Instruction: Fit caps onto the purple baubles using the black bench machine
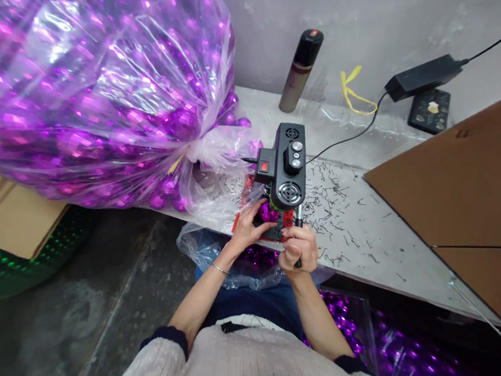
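Note:
A small black machine with a red switch stands on the white table near its front edge. My left hand holds a shiny purple ball under the machine's head, fingers curled around it. My right hand is closed on the machine's lever handle, just in front of the machine. A red base plate lies under the ball.
A huge clear bag of purple balls fills the table's left. A smaller bag of balls sits on my lap; more balls lie below right. A cardboard sheet, spray can, power adapter and scattered small wire bits are on the table.

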### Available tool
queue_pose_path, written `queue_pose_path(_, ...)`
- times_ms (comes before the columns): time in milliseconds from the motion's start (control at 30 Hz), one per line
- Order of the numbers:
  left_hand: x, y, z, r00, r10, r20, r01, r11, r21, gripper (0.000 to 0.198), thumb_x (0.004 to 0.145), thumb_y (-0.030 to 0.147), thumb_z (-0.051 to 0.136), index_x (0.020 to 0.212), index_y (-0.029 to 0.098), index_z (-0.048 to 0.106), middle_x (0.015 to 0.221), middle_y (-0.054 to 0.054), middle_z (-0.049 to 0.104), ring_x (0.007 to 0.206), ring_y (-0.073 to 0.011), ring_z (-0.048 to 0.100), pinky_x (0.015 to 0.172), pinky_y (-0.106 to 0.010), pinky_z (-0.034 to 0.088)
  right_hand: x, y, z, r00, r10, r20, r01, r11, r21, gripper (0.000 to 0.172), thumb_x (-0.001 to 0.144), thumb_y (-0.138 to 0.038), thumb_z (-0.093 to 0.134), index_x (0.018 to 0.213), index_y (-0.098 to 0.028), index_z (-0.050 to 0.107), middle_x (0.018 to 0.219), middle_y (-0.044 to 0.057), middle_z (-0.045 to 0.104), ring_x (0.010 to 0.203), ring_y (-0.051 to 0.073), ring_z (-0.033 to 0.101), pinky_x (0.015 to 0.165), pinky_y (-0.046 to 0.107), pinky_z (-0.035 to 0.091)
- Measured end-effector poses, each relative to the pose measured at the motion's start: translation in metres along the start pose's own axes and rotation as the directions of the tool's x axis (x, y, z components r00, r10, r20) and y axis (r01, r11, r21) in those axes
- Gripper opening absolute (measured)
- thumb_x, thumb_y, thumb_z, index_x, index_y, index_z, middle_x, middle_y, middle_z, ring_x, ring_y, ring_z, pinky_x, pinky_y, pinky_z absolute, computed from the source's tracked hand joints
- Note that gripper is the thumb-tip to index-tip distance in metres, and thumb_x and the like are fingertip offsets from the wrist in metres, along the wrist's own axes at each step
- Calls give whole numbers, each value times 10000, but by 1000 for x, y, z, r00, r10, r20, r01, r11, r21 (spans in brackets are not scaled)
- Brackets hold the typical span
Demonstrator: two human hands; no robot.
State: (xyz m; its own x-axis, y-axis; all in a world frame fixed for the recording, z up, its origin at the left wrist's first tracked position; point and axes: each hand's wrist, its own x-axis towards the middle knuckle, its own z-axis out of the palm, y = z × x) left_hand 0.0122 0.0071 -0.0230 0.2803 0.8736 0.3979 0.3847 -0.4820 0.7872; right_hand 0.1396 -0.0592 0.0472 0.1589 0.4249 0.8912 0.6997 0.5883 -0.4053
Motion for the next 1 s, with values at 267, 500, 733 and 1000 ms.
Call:
queue_pose_path(267, 0, -2, 1, 1000, -22, 6, 22, 1000, -14, 686, 820, 457, 829, 1410, 214, 579, 1303, -145, 719, 1195, -303, 702, 1027, -473, 559, -4, 4, 4, 1000, -12, 0, 12, 1000, 4, 235, 1015, -235, 379, 830, -232, 525, 794, 5, 612, 663, 142, 629, 658, 330, 529)
queue_pose_path(500, 2, -3, 2, 1000, -16, 3, 16, 1000, -19, 655, 827, 451, 823, 1392, 213, 592, 1309, -147, 719, 1204, -305, 703, 1032, -479, 564, -4, 7, 7, 998, -61, 11, 61, 997, 39, 227, 1011, -208, 400, 814, -226, 511, 802, 2, 588, 683, 134, 621, 660, 308, 510)
queue_pose_path(733, 0, 2, -2, 999, 52, 0, -52, 998, 22, 646, 899, 474, 738, 1447, 205, 527, 1364, -169, 684, 1276, -310, 664, 1063, -512, 552, 37, -15, -8, 998, 58, 39, -58, 998, -18, 208, 975, -140, 479, 788, -218, 528, 772, 2, 625, 694, 127, 618, 660, 272, 486)
queue_pose_path(1000, -61, 12, -28, 925, 372, 83, -381, 898, 222, 867, 907, 650, 627, 1576, 175, 346, 1504, -250, 540, 1424, -357, 530, 1125, -557, 488, 54, -24, -13, 996, 47, 73, -46, 999, -20, 217, 927, -64, 519, 775, -217, 542, 719, -4, 625, 676, 134, 623, 629, 263, 465)
